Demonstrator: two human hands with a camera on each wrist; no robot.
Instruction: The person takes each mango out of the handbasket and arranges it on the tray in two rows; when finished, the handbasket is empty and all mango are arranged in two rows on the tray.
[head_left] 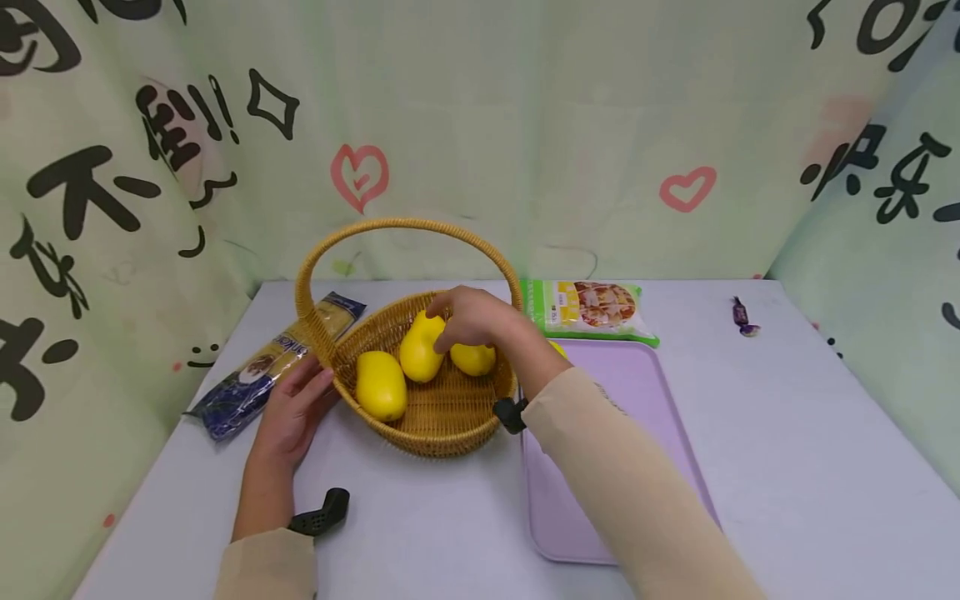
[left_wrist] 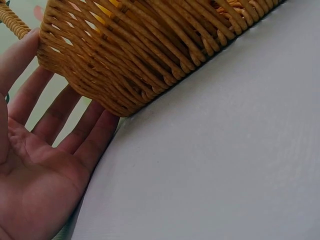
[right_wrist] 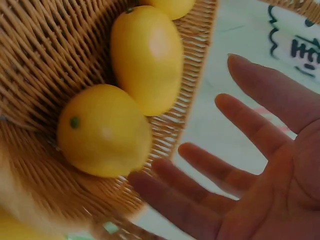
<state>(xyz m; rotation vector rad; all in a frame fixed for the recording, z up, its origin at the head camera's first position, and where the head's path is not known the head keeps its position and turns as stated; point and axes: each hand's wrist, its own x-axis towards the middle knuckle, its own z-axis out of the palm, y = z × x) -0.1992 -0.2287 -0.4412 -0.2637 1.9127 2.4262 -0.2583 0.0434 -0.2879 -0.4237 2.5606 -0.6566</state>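
Note:
A woven wicker basket (head_left: 442,446) with a tall arched handle stands on the table, holding three yellow mango-like fruits (head_left: 381,385). My left hand (head_left: 294,408) rests against the basket's left side. In the left wrist view its fingers (left_wrist: 55,112) lie extended along the wicker, with the thumb near the rim. Over the basket's right part reaches my right hand (head_left: 480,317), its fingers spread and nothing in them. The right wrist view shows its fingertips beside the nearest fruit (right_wrist: 105,131). Behind the right wrist, another yellow thing (head_left: 557,347) is mostly hidden.
A light purple tray (head_left: 551,508) lies right of the basket, partly under my right sleeve. Behind it is a green and white food packet (head_left: 592,310). A blue and gold packet (head_left: 251,379) lies at the left. One small purple wrapped candy (head_left: 741,315) sits far right.

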